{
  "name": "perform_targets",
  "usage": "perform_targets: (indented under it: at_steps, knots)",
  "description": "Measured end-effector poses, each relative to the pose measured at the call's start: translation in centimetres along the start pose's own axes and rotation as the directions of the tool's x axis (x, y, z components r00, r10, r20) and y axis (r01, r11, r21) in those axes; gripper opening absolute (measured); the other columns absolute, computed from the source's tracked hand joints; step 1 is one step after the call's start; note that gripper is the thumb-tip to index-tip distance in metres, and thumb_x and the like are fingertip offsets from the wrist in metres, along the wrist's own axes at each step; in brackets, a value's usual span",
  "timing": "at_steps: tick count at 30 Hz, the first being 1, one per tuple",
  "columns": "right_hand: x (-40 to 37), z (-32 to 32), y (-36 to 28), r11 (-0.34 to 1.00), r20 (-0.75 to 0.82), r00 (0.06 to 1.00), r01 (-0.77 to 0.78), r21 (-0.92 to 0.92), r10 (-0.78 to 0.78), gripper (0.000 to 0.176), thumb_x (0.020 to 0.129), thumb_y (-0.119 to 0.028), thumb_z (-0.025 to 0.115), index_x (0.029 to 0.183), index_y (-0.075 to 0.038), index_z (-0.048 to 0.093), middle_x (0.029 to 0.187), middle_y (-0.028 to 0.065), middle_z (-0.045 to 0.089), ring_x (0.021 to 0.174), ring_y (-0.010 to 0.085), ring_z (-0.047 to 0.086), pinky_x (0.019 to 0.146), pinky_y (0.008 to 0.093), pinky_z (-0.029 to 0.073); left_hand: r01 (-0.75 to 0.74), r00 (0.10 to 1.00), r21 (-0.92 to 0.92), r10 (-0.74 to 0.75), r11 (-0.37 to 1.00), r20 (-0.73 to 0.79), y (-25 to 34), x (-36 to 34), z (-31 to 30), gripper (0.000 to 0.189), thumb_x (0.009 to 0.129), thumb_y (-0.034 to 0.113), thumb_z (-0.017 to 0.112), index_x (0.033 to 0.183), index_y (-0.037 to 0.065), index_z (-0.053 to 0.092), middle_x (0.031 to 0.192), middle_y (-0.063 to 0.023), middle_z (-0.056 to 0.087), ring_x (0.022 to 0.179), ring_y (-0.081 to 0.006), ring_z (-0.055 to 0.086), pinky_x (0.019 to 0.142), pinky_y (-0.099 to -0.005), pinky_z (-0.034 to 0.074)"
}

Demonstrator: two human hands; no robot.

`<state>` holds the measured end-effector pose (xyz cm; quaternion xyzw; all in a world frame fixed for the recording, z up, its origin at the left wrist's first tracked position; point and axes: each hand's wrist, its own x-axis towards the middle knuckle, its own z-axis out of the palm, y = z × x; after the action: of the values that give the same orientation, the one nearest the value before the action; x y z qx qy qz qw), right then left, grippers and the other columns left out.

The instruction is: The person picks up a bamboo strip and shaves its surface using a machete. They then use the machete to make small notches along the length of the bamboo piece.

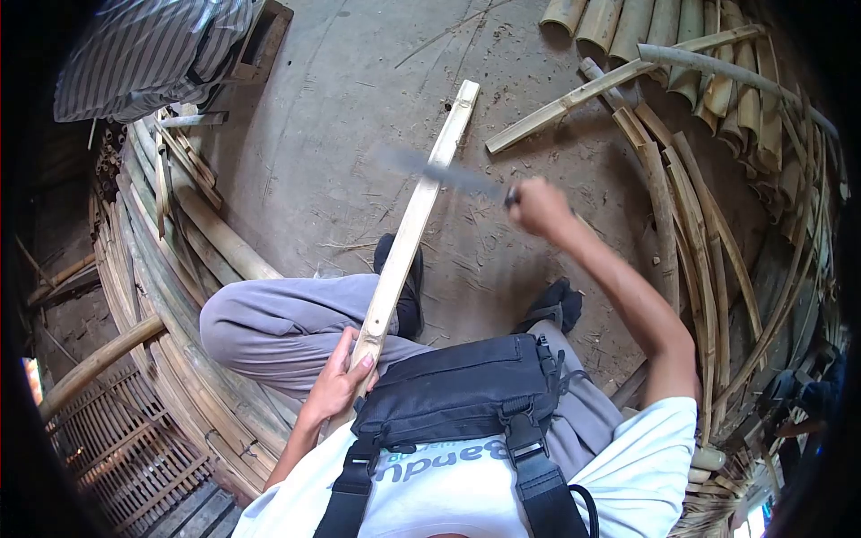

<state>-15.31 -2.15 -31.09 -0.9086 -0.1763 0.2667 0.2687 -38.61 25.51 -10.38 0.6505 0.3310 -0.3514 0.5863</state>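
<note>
A long split bamboo strip slants up from my lap, its pale inner side facing me. My left hand is closed round its lower end, beside the black chest bag. In my right hand is the dark handle of a machete, gripped in a fist. The blade is smeared by motion and crosses over the upper part of the strip. My bent left knee lies under the strip's lower half.
Long bamboo poles are stacked along my left, near a slatted bamboo panel. Split lengths lie on the right, with halved bamboo behind. One strip rests across the floor ahead. Striped cloth hangs at upper left.
</note>
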Motion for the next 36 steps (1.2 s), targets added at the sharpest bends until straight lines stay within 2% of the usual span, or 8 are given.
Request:
perform_targets:
  at_steps: [2, 5, 10, 18, 22, 27, 32, 36]
  knots:
    - [4.5, -0.3, 4.3, 0.967, -0.108, 0.962, -0.245, 0.061, 0.251, 0.02, 0.079, -0.018, 0.061, 0.089, -0.003, 0.07, 0.087, 0.0232, 0.069, 0.082, 0.0384, 0.068, 0.076, 0.0474, 0.056, 0.009, 1.0, 0.029, -0.009, 1.0, -0.009, 0.4, -0.2, 0.3, 0.015, 0.1, 0.01, 0.048, 0.111, 0.006, 0.038, 0.078, -0.0034, 0.048, 0.063, -0.0112, 0.05, 0.058, -0.0253, 0.042]
    - [5.1, -2.2, 5.2, 0.981, -0.212, 0.958, -0.192, 0.023, 0.192, 0.02, 0.079, -0.019, 0.062, 0.088, -0.002, 0.069, 0.086, 0.0246, 0.068, 0.082, 0.0382, 0.069, 0.075, 0.0477, 0.056, -0.001, 1.0, 0.034, 0.001, 0.999, -0.006, 0.0, 0.0, -0.2, 0.015, 0.099, 0.008, 0.048, 0.11, 0.006, 0.038, 0.078, -0.0034, 0.048, 0.063, -0.0108, 0.05, 0.058, -0.0253, 0.042]
    - [-1.4, 0.5, 0.4, 0.994, 0.133, 0.989, 0.048, 0.098, -0.061, 0.019, 0.077, -0.015, 0.06, 0.088, -0.003, 0.069, 0.08, 0.0265, 0.066, 0.077, 0.0396, 0.067, 0.074, 0.046, 0.056, 0.018, 1.0, 0.009, -0.018, 1.0, 0.013, 0.1, -0.7, -0.7, 0.017, 0.099, 0.008, 0.048, 0.113, 0.006, 0.04, 0.078, -0.0031, 0.049, 0.063, -0.0107, 0.05, 0.06, -0.025, 0.041]
    - [5.3, -1.9, 3.0, 0.987, -0.09, 0.985, -0.143, 0.067, 0.149, 0.02, 0.078, -0.015, 0.058, 0.084, -0.001, 0.069, 0.079, 0.0242, 0.067, 0.076, 0.0399, 0.068, 0.073, 0.0473, 0.055, 0.032, 0.999, -0.07, -0.032, 0.997, 0.002, 0.5, -0.9, -0.8, 0.019, 0.099, 0.007, 0.047, 0.116, 0.006, 0.04, 0.08, -0.0034, 0.05, 0.064, -0.0113, 0.05, 0.061, -0.0251, 0.041]
    - [1.0, -0.5, -0.3, 0.991, 0.078, 0.99, 0.115, 0.069, -0.12, 0.019, 0.077, -0.015, 0.058, 0.087, -0.006, 0.07, 0.08, 0.0232, 0.068, 0.075, 0.0386, 0.067, 0.075, 0.0476, 0.055, 0.054, 0.998, -0.004, -0.053, 0.999, 0.036, -0.1, -0.7, -1.5, 0.018, 0.099, 0.007, 0.047, 0.116, 0.005, 0.039, 0.081, -0.0037, 0.049, 0.066, -0.0117, 0.05, 0.063, -0.0251, 0.042]
    - [5.2, -0.7, 3.5, 0.966, -0.128, 0.962, -0.226, 0.126, 0.242, 0.023, 0.081, -0.02, 0.06, 0.093, -0.002, 0.069, 0.09, 0.0245, 0.068, 0.088, 0.0412, 0.067, 0.081, 0.0488, 0.054, 0.051, 0.997, 0.03, -0.053, 0.998, 0.047, 0.6, -1.2, -1.3, 0.017, 0.1, 0.01, 0.048, 0.115, 0.007, 0.04, 0.082, -0.0022, 0.051, 0.069, -0.01, 0.05, 0.065, -0.0236, 0.041]
    - [6.5, -1.7, 5.3, 0.97, -0.127, 0.962, -0.235, 0.06, 0.241, 0.026, 0.08, -0.02, 0.062, 0.096, 0.0, 0.068, 0.092, 0.0249, 0.068, 0.089, 0.0409, 0.067, 0.081, 0.0494, 0.053, 0.05, 0.998, 0.062, -0.051, 0.997, 0.02, -0.7, -3.0, -2.4, 0.016, 0.097, 0.009, 0.054, 0.109, 0.008, 0.042, 0.09, -0.0024, 0.048, 0.081, -0.0115, 0.046, 0.075, -0.0277, 0.04]
    - [1.0, -0.3, 2.4, 0.988, 0.071, 0.992, -0.112, 0.108, 0.104, 0.027, 0.078, -0.019, 0.061, 0.093, 0.002, 0.067, 0.089, 0.0284, 0.066, 0.086, 0.043, 0.066, 0.08, 0.0492, 0.053, 0.182, 0.983, 0.029, -0.181, 0.983, -0.028, -0.1, -3.6, -2.6, 0.013, 0.098, 0.012, 0.052, 0.107, 0.009, 0.044, 0.086, 0.0012, 0.048, 0.073, -0.008, 0.046, 0.064, -0.0243, 0.041]
